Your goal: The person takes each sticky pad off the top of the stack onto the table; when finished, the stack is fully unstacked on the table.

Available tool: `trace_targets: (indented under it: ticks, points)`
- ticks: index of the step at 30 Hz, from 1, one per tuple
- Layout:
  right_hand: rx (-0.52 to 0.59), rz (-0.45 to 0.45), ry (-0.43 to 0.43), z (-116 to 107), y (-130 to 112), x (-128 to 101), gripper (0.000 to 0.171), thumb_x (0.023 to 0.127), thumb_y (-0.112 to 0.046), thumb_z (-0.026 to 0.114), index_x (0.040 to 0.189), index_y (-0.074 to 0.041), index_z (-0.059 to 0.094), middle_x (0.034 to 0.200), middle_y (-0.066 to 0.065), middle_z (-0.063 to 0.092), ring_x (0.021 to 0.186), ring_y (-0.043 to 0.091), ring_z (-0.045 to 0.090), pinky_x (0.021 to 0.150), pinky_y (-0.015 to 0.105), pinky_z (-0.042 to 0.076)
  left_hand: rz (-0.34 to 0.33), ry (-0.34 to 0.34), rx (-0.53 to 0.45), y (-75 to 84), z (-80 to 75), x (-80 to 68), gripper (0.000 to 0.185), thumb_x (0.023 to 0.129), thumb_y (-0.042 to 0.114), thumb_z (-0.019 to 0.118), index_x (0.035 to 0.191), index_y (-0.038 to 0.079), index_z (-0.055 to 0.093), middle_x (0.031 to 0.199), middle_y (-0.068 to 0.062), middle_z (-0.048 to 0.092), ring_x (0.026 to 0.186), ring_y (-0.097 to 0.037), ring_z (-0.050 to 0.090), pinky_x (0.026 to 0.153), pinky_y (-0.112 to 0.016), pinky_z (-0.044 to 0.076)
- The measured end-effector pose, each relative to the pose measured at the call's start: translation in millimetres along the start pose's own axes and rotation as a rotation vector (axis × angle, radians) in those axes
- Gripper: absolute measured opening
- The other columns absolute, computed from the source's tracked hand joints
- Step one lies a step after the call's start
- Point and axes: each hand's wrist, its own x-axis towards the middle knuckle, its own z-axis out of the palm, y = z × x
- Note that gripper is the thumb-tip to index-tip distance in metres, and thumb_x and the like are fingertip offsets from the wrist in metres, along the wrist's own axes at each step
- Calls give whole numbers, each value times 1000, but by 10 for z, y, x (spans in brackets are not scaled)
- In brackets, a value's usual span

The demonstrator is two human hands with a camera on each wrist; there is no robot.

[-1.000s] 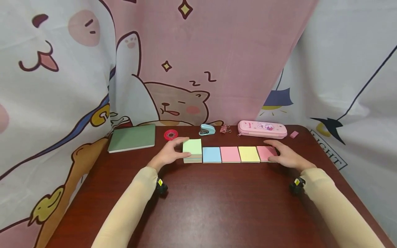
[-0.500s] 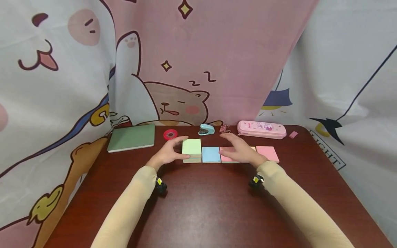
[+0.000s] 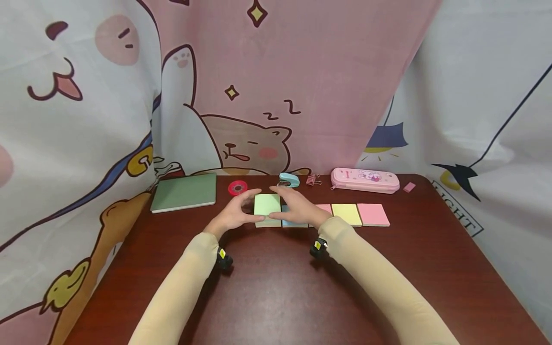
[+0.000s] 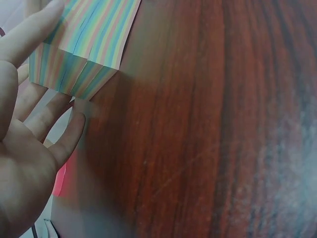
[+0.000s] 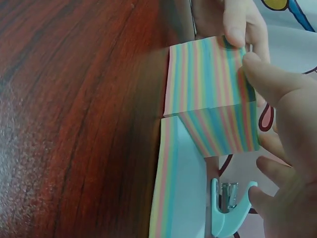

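Note:
A tall stack of square sticky notes (image 3: pixel 267 203), green on top with striped sides, stands at the left end of a row of low pads. My left hand (image 3: pixel 234 212) holds the stack from the left, thumb along its front and fingers behind. From the right, my right hand (image 3: pixel 297 206) spans the same stack, its thumb tip (image 5: pixel 255 64) at the front near the top edge and fingers behind. Both thumbs come close together in the right wrist view. Under the right hand lies a blue pad (image 5: pixel 190 198), partly hidden. Pink (image 3: pixel 324 208), yellow (image 3: pixel 347 214) and pink pads (image 3: pixel 373 214) continue the row.
Along the table's back edge lie a green notebook (image 3: pixel 184 193), a red tape roll (image 3: pixel 237 187), a light blue stapler (image 3: pixel 290 179), pink binder clips (image 3: pixel 313 179), a pink pencil case (image 3: pixel 365 180) and a pink eraser (image 3: pixel 409 187). Printed cloth (image 3: pixel 327 86) hangs behind.
My right hand has moved left from the pink pad at the row's right end, over the row, to the green-topped stack. The left hand has stayed at the stack.

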Motion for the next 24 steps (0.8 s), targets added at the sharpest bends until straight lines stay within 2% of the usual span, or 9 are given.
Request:
trace_targets:
  ticks: [6,13,19,24]
  points:
    - [-8,-1,-26,3,56,-20,87,89,-40,85,155,1,46,156,18,52,145,32,50,121,47,39,-14,-1,-9,-2,4,6,90,85,15,90,160,4,40,148,-16,56,135,-37,57,110,-55,50]
    - [-8,13,39,-64,164,-109,82,86,-39,87,151,-1,53,149,16,58,138,30,55,117,46,45,-37,-1,-7,-8,-14,32,83,84,19,91,155,8,50,150,-13,57,135,-37,57,111,-53,50]
    - [45,44,93,-110,238,-335,78,86,-38,87,148,-1,56,143,14,62,127,29,61,109,48,50,-50,18,13,-15,11,28,81,84,18,91,154,3,51,147,-14,60,134,-38,58,108,-52,52]
    - [103,15,132,-117,177,-576,75,85,-37,86,146,-2,58,139,13,64,120,27,63,104,49,54,-60,19,-4,-43,43,-2,82,86,19,89,155,3,49,145,-15,62,134,-38,58,106,-51,54]
